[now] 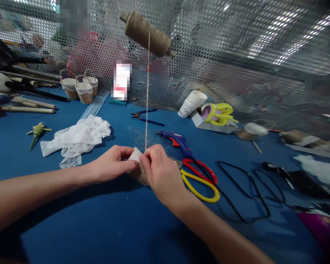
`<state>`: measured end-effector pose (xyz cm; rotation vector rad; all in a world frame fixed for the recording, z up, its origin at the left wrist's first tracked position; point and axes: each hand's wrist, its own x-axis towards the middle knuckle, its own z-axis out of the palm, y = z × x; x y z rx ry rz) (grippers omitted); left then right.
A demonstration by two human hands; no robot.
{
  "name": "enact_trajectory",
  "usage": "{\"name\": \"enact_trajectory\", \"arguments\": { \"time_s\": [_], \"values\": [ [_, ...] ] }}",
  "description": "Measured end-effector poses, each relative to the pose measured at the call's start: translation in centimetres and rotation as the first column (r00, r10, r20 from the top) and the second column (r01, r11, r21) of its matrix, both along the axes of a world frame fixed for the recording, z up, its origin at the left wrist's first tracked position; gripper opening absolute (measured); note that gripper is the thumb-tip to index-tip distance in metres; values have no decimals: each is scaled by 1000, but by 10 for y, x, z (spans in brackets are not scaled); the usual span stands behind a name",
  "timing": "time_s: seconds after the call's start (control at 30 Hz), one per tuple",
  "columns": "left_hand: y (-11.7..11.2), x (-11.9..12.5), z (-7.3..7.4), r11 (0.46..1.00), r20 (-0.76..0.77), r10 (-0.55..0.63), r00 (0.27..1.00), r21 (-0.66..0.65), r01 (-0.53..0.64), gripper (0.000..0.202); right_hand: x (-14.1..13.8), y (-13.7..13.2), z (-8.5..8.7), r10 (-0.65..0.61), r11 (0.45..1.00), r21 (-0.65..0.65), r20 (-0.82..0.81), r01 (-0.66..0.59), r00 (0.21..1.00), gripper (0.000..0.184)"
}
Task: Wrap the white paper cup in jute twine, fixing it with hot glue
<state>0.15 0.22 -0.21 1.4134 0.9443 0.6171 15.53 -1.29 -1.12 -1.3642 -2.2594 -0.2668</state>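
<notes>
A small white paper cup (135,154), partly wound with brown twine, is between my two hands above the blue table. My left hand (112,164) grips the cup's left side with thumb and fingers. On its right, my right hand (162,172) is closed, pinching the twine (147,91) against the cup. That strand runs taut up to a twine spool (147,33) mounted on the perforated metal screen. My fingers cover much of the cup. Just beyond my right hand lie scissors (200,183) with red and yellow handles and a blue glue gun (178,141).
White lace (82,135) lies left of my hands. Pliers (145,116) and a phone (122,82) are behind. Small twine-wrapped baskets (84,92) stand back left; stacked paper cups (192,102) lean back right. A black cord (244,183) loops across the right side.
</notes>
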Motion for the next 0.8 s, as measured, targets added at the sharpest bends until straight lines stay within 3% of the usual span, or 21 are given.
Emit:
{"name": "enact_trajectory", "arguments": {
  "time_s": [0.23,0.37,0.43,0.53,0.63,0.7,0.8],
  "values": [
    [0,0,-1,1000,4,-19,1000,8,19,9,2,0,4,4,988,-152,-72,-15,997,24],
    [-2,1,2,1000,4,-28,1000,-2,28,11,9,8,13,-8,949,-304,-291,-84,957,21],
    [-4,1,4,999,-7,-34,999,-3,34,11,11,20,19,-32,908,-387,-450,-162,893,23],
    [-6,2,5,999,-20,-46,999,-9,46,11,7,45,32,-102,778,-520,-658,-352,746,25],
    [-8,3,4,997,-2,-69,998,-28,69,14,-2,76,52,-179,654,-520,-812,-549,555,22],
    [-10,3,4,996,-1,-85,996,-26,85,18,-8,93,67,-221,652,-457,-878,-605,425,15],
    [-11,4,5,996,-24,-90,996,-27,89,21,-10,103,82,-193,722,-397,-902,-567,386,10]
  ]
}}
